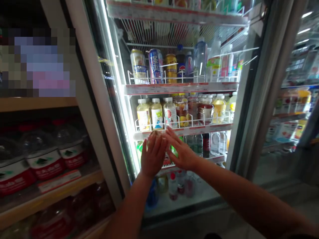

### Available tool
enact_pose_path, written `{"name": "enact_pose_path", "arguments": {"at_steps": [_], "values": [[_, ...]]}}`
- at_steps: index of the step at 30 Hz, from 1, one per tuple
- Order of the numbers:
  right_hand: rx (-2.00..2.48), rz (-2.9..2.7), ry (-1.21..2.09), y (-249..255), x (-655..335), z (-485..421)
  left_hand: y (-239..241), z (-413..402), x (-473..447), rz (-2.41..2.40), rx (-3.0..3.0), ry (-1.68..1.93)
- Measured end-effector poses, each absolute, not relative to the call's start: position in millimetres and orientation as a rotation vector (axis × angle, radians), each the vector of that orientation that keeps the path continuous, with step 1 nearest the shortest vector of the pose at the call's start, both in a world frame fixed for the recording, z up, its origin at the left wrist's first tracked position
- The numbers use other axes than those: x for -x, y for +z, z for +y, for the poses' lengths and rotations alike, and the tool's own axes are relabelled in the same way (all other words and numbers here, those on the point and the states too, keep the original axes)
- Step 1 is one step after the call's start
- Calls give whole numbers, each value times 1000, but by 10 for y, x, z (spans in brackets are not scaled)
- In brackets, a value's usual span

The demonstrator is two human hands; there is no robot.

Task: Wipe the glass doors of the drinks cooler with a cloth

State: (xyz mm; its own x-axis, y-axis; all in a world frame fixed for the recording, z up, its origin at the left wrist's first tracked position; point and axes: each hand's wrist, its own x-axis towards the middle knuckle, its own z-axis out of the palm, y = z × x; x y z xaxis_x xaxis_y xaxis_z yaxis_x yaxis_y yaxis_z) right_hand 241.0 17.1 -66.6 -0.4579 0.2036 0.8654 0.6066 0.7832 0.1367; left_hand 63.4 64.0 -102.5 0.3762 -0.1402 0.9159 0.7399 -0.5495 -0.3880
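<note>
Both hands are raised in front of a lit drinks cooler, close together at the height of its middle shelves. My left hand (155, 154) has its back toward me, with the fingers pointing up and bent over a small, pale brownish thing (156, 132). Most of that thing is hidden, so its kind does not show. Beside it, my right hand (181, 151) reaches in from the right with fingers stretched out, their tips close to the left fingers. Behind the hands stand white-capped juice bottles (157, 114) on a shelf (206, 127).
Above are tall cans (156, 66) and clear bottles (200, 59) on a wire-fronted shelf. Small red-capped bottles (172, 186) stand at the cooler's bottom. A metal door frame (271, 83) rises at right. At left, wooden shelving (57, 196) holds large red-labelled bottles (42, 159).
</note>
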Motion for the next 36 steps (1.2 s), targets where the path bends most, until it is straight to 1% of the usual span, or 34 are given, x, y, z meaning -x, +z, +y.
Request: {"name": "enact_pose_path", "arguments": {"at_steps": [2,5,8,10,14,16,18,22,25,29,33,36], "values": [[752,-1907,-755,-767,-2790,171,-1186,595,-633,-632,1781,-1263],[1097,-1667,-1039,-1017,-3399,261,-1547,491,-616,-698,1832,-1241],[1166,-1654,-1221,-1288,-3793,379,-1768,402,-617,-683,1937,-1174],[1152,-1637,-1276,-1405,-3881,430,-1704,392,-657,-621,1982,-1140],[1120,-1604,-1301,-1451,-3850,447,-1301,459,-876,-565,1949,-1233],[1117,-1600,-1289,-1437,-3832,438,-1204,482,-1030,-596,1912,-1331],[1110,-1600,-1272,-1431,-3834,434,-1235,478,-1187,-592,1929,-1376],[1095,-1605,-1233,-1441,-3854,440,-1346,441,-1452,-454,2079,-1266],[1108,-1603,-1236,-1445,-3858,443,-1250,435,-1593,-453,2111,-1249],[1104,-1595,-1272,-1439,-3850,440,-1150,427,-1716,-493,2064,-1331],[1110,-1602,-1219,-1440,-3844,440,-1124,420,-1787,-426,2104,-1280],[1094,-1608,-1186,-1442,-3848,442,-987,434,-1845,-465,2097,-1288]]}}
